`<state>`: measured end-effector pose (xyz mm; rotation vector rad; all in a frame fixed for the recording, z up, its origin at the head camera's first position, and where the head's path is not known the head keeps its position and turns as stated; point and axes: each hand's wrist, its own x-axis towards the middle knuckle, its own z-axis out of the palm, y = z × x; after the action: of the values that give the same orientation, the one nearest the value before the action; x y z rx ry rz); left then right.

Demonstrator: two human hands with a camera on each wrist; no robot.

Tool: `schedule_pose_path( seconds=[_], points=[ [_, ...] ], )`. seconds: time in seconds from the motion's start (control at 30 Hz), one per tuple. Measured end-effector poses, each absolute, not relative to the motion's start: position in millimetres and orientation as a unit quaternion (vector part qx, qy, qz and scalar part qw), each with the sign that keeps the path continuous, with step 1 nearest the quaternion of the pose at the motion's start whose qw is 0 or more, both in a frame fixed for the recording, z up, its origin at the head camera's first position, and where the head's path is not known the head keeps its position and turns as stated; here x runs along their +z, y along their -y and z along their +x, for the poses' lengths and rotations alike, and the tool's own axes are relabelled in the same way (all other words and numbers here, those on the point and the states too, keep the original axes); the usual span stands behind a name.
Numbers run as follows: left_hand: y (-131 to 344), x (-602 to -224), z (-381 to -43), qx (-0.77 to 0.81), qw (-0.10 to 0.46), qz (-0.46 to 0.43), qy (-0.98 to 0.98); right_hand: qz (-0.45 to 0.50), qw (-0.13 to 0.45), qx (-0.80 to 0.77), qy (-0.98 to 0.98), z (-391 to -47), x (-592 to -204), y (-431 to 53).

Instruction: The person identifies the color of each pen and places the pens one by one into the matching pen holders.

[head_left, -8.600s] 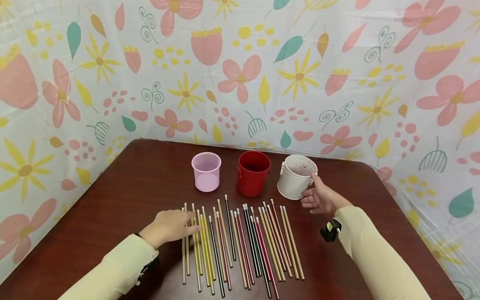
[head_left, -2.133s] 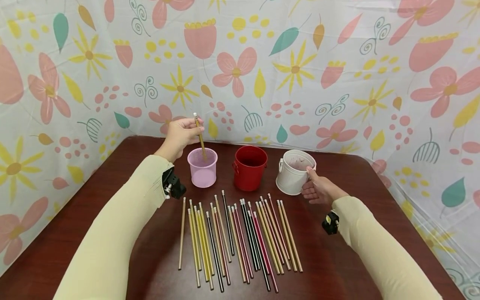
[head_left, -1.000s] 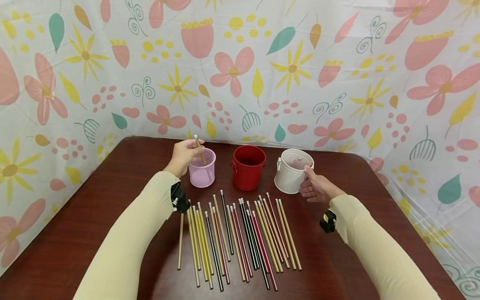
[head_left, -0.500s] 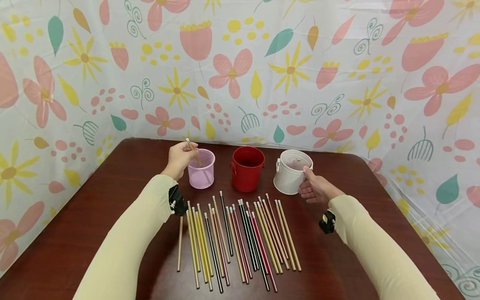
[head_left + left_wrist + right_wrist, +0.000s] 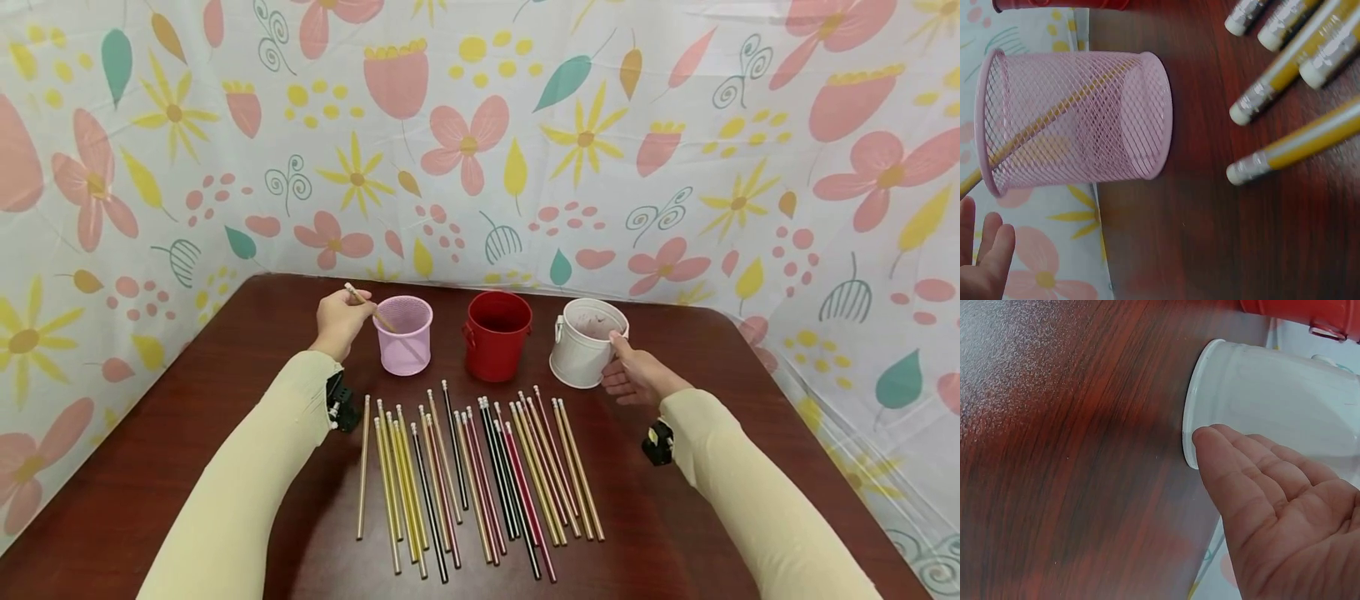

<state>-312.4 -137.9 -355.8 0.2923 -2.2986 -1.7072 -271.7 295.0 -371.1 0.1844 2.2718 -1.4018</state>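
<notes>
A pink mesh pencil cup [image 5: 405,354] stands on the table with one gold pencil [image 5: 1054,115] slanting inside it, its eraser end leaning out over the left rim. My left hand [image 5: 339,321] is just left of the cup beside that eraser end. Its fingers [image 5: 997,250] look loose and extended in the left wrist view, below the pencil. My right hand [image 5: 641,375] is at the right side of a white bucket [image 5: 581,358], thumb at its rim. In the right wrist view its fingers [image 5: 1260,469] are nearly straight alongside the bucket wall.
A red bucket [image 5: 497,342] stands between the pink cup and the white bucket. Several gold, yellow, black and red pencils [image 5: 480,492] lie in a row on the brown table [image 5: 675,533], erasers facing the containers. A flowered cloth [image 5: 465,167] hangs behind the table.
My left hand carried a gold pencil from the row into the pink cup, then moved left as the pencil tipped onto the rim. My right hand has stayed at the white bucket.
</notes>
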Motion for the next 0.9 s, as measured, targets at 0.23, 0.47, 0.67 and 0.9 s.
schedule_pose_path(
  seconds=[0.23, 0.47, 0.67, 0.9],
  points=[
    [144, -359, -310, -0.614, 0.097, 0.116, 0.774, 0.064, 0.236, -0.511, -0.824, -269, -368, -293],
    [145, -360, -308, -0.616, 0.077, 0.119, 0.775, 0.065, 0.235, -0.510, -0.825, -268, -370, -291],
    [150, -363, -303, -0.605, 0.011, 0.101, 0.789, 0.071, 0.233, -0.509, -0.826, -267, -370, -292],
    [160, -370, -292, -0.519, -0.056, 0.041, 0.852, 0.071, 0.226, -0.504, -0.831, -269, -369, -291]
  ],
)
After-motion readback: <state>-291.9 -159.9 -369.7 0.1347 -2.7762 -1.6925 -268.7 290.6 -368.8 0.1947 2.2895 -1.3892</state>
